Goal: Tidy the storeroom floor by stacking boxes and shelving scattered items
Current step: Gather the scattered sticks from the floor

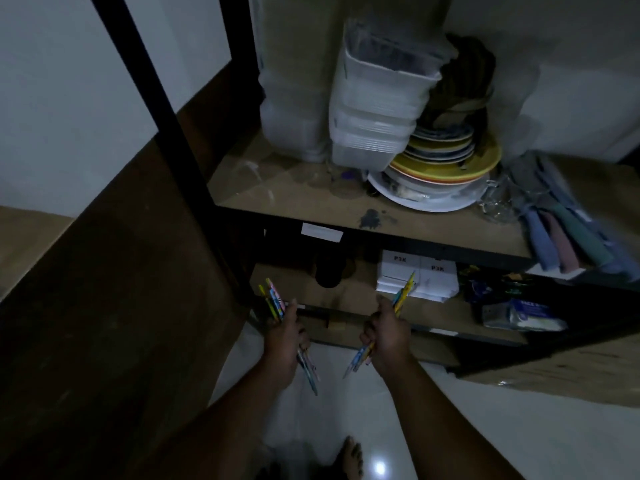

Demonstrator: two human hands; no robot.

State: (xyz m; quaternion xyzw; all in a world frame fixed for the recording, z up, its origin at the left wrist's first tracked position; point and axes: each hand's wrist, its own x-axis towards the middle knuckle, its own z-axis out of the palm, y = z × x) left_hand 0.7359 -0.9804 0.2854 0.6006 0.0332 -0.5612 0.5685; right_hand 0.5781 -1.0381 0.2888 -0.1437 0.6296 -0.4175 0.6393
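**Both hands gripping pencils, near the lower shelf**

- Left hand (pixel 284 336): fist curled around a bundle of colourful pencils (pixel 273 299). Ends stick out far and near of the fist.
- Right hand (pixel 389 336): same grip on a second pencil bundle (pixel 403 294), tips angled far-right.
- Both bundles are in the air over the white floor (pixel 485 427), just near of the lower shelf (pixel 353 296) edge. Hands are apart, not touching.
- Lower shelf: white boxes marked P3K (pixel 415 275) just far of the right bundle, a tissue pack (pixel 519 315) further right.
- Upper shelf (pixel 294 202): stacked clear containers (pixel 377 109) leaning over a pile of plates (pixel 446 164), folded cloths (pixel 571 237) at the right edge.
- Bare foot (pixel 351 459) on the floor at the near edge.
- Dim light, so I can't tell pens from pencils for sure.
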